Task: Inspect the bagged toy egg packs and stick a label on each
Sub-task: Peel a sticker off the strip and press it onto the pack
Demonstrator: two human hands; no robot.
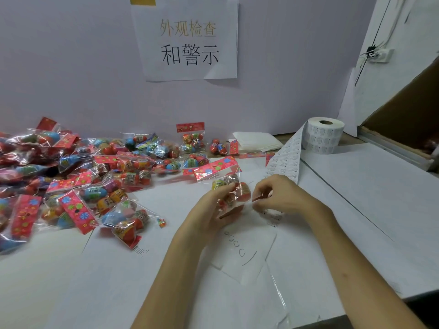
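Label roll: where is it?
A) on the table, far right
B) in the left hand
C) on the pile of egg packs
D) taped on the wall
A: the label roll stands upright on the table at the far right, its strip trailing toward the right hand.

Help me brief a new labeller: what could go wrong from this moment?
1. The left hand grips the held pack by crinkly film while the right hand pinches its edge; a label may wrinkle.
2. The loose label strip lies beside that hand and could snag.
3. The pile of packs sits close; labelled and unlabelled ones might mix.
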